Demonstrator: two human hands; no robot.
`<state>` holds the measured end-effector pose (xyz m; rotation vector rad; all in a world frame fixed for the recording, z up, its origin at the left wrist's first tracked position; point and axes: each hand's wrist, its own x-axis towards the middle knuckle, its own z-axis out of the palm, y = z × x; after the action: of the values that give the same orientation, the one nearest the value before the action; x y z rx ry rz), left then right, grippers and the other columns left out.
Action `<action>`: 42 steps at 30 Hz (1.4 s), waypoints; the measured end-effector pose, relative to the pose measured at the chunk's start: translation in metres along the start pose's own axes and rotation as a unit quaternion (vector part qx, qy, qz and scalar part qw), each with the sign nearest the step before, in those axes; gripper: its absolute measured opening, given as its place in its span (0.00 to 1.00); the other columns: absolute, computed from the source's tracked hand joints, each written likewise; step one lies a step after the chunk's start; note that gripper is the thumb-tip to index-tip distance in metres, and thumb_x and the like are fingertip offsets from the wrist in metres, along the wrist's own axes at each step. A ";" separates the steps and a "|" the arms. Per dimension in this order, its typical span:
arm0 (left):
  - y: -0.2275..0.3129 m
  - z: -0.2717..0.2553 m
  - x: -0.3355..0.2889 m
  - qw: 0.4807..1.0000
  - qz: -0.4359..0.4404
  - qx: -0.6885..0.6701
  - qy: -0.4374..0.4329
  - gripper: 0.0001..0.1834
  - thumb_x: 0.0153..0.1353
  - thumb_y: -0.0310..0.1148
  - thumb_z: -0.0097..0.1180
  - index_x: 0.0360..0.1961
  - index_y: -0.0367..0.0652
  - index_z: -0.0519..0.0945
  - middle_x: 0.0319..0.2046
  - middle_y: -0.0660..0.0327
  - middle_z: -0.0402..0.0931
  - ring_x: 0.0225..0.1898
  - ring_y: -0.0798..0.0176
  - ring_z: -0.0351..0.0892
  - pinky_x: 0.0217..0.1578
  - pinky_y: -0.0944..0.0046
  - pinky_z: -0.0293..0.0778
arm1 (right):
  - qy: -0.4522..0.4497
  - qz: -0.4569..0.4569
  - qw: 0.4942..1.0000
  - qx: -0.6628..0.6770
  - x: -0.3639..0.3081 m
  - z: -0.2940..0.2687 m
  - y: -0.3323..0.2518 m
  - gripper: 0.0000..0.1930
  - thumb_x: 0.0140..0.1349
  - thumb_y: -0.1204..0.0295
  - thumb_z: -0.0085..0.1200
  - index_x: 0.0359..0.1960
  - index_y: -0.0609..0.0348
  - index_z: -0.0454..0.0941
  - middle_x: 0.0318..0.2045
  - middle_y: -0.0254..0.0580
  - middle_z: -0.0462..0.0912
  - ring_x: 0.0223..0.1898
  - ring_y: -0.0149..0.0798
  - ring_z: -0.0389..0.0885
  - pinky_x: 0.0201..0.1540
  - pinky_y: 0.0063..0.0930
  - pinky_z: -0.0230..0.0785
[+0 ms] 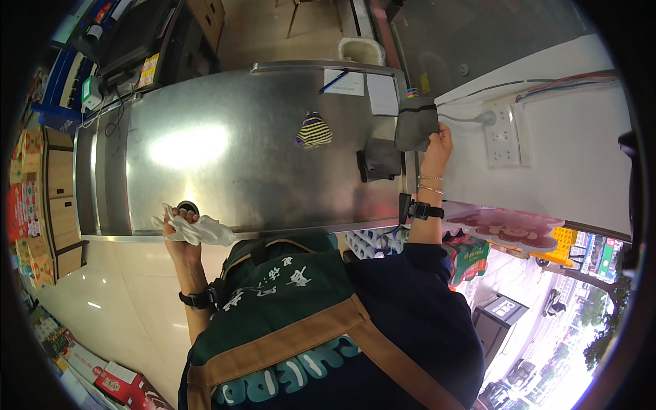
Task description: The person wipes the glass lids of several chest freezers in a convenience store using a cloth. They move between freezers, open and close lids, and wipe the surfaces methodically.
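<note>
My left hand is closed around a crumpled white cloth at the near left edge of the metal counter. Just behind it, a dark round hole with a ring shows in the counter top. My right hand reaches to the counter's right end, its fingers pinching the lower right corner of a dark grey, box-like thing with a black band. A second dark grey, boxy thing sits just left of it. A yellow-and-black striped, cone-shaped cloth item lies farther left.
At the far right of the counter lie a white paper, a blue pen and a notepad. A wall socket with a plugged-in cable is to the right. Dark equipment and cables stand at the far left.
</note>
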<state>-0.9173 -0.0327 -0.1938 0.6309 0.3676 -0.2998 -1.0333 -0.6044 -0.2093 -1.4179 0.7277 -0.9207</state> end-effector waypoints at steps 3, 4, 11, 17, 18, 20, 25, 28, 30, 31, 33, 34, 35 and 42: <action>0.000 0.001 0.000 1.000 0.008 0.008 0.011 0.15 0.72 0.43 0.44 0.32 0.44 0.69 0.24 0.65 0.64 0.28 0.65 0.63 0.37 0.61 0.68 | -0.034 0.037 0.997 0.061 0.000 0.002 0.004 0.11 0.58 0.83 0.43 0.41 0.64 0.75 0.36 0.33 0.78 0.38 0.26 0.75 0.44 0.19 0.67; 0.000 0.002 0.000 1.000 0.008 0.010 0.022 0.15 0.72 0.43 0.44 0.32 0.44 0.69 0.24 0.65 0.64 0.28 0.65 0.63 0.38 0.61 0.68 | -0.055 0.063 0.989 0.122 -0.004 0.004 0.003 0.11 0.58 0.82 0.43 0.41 0.64 0.75 0.35 0.34 0.78 0.37 0.27 0.75 0.44 0.20 0.68; -0.006 0.011 0.004 0.998 0.000 0.014 0.060 0.15 0.72 0.43 0.44 0.31 0.45 0.69 0.24 0.67 0.62 0.27 0.67 0.61 0.36 0.63 0.66 | -0.197 0.084 0.872 0.439 -0.024 0.040 -0.014 0.04 0.65 0.69 0.47 0.34 0.53 0.71 0.29 0.30 0.70 0.36 0.33 0.70 0.53 0.34 0.65; -0.007 0.012 0.007 0.999 -0.005 0.017 0.045 0.16 0.72 0.44 0.44 0.31 0.45 0.69 0.24 0.67 0.62 0.27 0.67 0.60 0.36 0.63 0.66 | -0.219 0.083 0.795 0.560 -0.045 0.066 -0.034 0.02 0.62 0.74 0.42 0.33 0.49 0.64 0.29 0.30 0.62 0.39 0.32 0.64 0.56 0.31 0.60; -0.007 0.011 0.007 0.999 -0.003 0.017 0.043 0.16 0.72 0.44 0.44 0.31 0.45 0.69 0.24 0.67 0.62 0.27 0.67 0.60 0.36 0.63 0.66 | -0.175 0.108 0.799 0.565 -0.048 0.067 -0.034 0.03 0.61 0.74 0.42 0.34 0.49 0.64 0.29 0.30 0.62 0.40 0.32 0.65 0.55 0.30 0.60; -0.007 0.008 0.007 0.999 -0.001 0.013 0.039 0.16 0.72 0.44 0.44 0.32 0.45 0.69 0.24 0.67 0.62 0.27 0.67 0.61 0.36 0.63 0.66 | -0.171 0.123 0.785 0.582 -0.047 0.066 -0.029 0.01 0.62 0.74 0.42 0.34 0.51 0.65 0.30 0.31 0.64 0.39 0.32 0.65 0.54 0.31 0.60; -0.007 0.004 0.009 1.000 -0.015 -0.017 -0.009 0.15 0.72 0.44 0.45 0.32 0.45 0.69 0.25 0.66 0.63 0.27 0.66 0.62 0.36 0.63 0.67 | -0.091 0.050 0.967 0.233 -0.006 0.051 -0.012 0.05 0.62 0.75 0.44 0.36 0.58 0.73 0.32 0.35 0.74 0.36 0.37 0.72 0.48 0.35 0.67; -0.009 0.004 0.010 1.000 -0.007 -0.006 0.014 0.15 0.72 0.44 0.45 0.33 0.45 0.69 0.25 0.66 0.63 0.27 0.67 0.62 0.36 0.63 0.67 | 0.081 -0.085 0.985 -0.124 0.015 0.042 -0.005 0.07 0.57 0.79 0.45 0.34 0.61 0.77 0.31 0.39 0.78 0.35 0.42 0.76 0.43 0.39 0.70; -0.009 0.005 0.010 0.999 0.000 0.008 0.031 0.15 0.72 0.44 0.45 0.33 0.45 0.69 0.25 0.66 0.63 0.27 0.67 0.62 0.36 0.63 0.67 | 0.093 -0.189 0.941 -0.264 0.023 0.037 0.004 0.09 0.56 0.80 0.44 0.34 0.62 0.78 0.32 0.43 0.80 0.36 0.46 0.77 0.42 0.41 0.70; -0.009 0.005 0.011 1.000 -0.001 -0.007 0.026 0.15 0.72 0.44 0.45 0.33 0.45 0.69 0.25 0.66 0.63 0.27 0.67 0.62 0.36 0.63 0.67 | 0.078 -0.234 0.914 -0.323 0.023 0.035 0.012 0.09 0.55 0.79 0.44 0.35 0.62 0.78 0.32 0.45 0.80 0.37 0.48 0.78 0.43 0.42 0.70; -0.010 0.004 0.011 1.000 -0.003 0.003 0.025 0.15 0.72 0.44 0.45 0.33 0.45 0.69 0.24 0.66 0.63 0.27 0.66 0.62 0.36 0.63 0.67 | 0.005 -0.271 0.863 -0.426 0.019 0.027 0.030 0.10 0.56 0.78 0.47 0.38 0.61 0.78 0.36 0.51 0.81 0.41 0.54 0.78 0.47 0.45 0.69; -0.010 0.004 0.012 1.000 -0.007 -0.017 0.025 0.15 0.72 0.44 0.45 0.32 0.45 0.69 0.24 0.67 0.63 0.27 0.66 0.62 0.36 0.63 0.67 | -0.054 -0.250 0.849 -0.463 0.012 0.024 0.042 0.10 0.56 0.77 0.48 0.39 0.61 0.78 0.36 0.50 0.81 0.42 0.54 0.78 0.48 0.44 0.70; -0.010 0.003 0.011 1.000 -0.003 -0.002 0.025 0.15 0.72 0.44 0.45 0.32 0.46 0.69 0.24 0.66 0.63 0.27 0.66 0.62 0.36 0.63 0.67 | -0.114 -0.234 0.829 -0.495 0.002 0.022 0.055 0.11 0.56 0.77 0.50 0.40 0.62 0.78 0.37 0.50 0.80 0.42 0.53 0.78 0.49 0.42 0.70; -0.013 0.000 0.007 0.999 0.010 -0.015 0.027 0.14 0.73 0.43 0.43 0.32 0.46 0.69 0.24 0.65 0.65 0.28 0.65 0.64 0.36 0.62 0.68 | -0.205 -0.125 0.769 -0.592 -0.086 0.027 0.117 0.14 0.52 0.71 0.59 0.41 0.59 0.77 0.41 0.49 0.77 0.46 0.54 0.75 0.50 0.44 0.71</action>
<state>-0.9162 -0.0442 -0.2034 0.6142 0.4170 -0.2582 -1.0406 -0.5245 -0.3333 -2.7829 0.8091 -0.2062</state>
